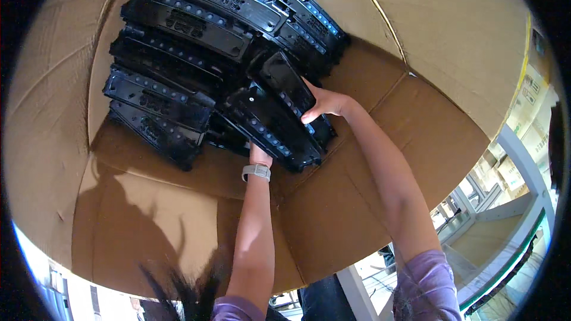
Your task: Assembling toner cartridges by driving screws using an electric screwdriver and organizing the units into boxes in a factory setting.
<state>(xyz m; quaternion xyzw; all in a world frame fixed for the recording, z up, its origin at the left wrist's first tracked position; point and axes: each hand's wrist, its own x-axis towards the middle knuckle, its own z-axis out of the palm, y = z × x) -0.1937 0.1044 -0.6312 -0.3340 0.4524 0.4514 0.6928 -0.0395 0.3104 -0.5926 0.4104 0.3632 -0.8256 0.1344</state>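
Long black glossy plastic parts, each with a row of round studs, lie stacked inside a deep cardboard box. At the near right of the stack, my right hand (326, 102) grips the right side of one black plastic part (285, 83); its thumb lies on the top and its other fingers are hidden behind. My left hand (260, 155), with a grey watch (257, 170) at the wrist, is closed on the near-left edge of an adjoining black plastic part (270, 125). The left fingers go underneath, mostly out of sight. Both parts are tilted and touch each other.
Tall brown cardboard walls (464, 41) surround the stack (184, 24) on the far and side edges. The near flap (143, 226) carries my shadow. Outside the box at right are a grey metal frame (517, 148) and pale cartons (529, 95).
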